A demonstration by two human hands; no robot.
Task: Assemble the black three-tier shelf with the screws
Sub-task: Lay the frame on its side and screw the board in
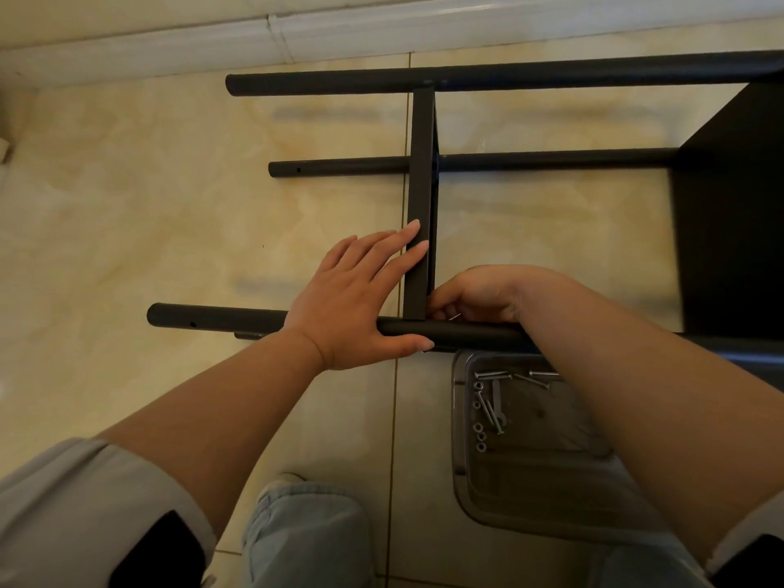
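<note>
Shelf (422, 197) lies sideways on the floor, steadied by the flat, relaxed left hand (356, 299) while the curled right hand (471, 297) pinches 1 screw (455, 317), easily dropped or cross-threaded if the panel shifts.

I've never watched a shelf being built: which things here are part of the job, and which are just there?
Part of the job:
- black shelf frame
- near pole
- screws in the clear tray
- left hand, pressing the frame
- right hand, at the joint

Just there:
- floor tiles
- white skirting board
</note>
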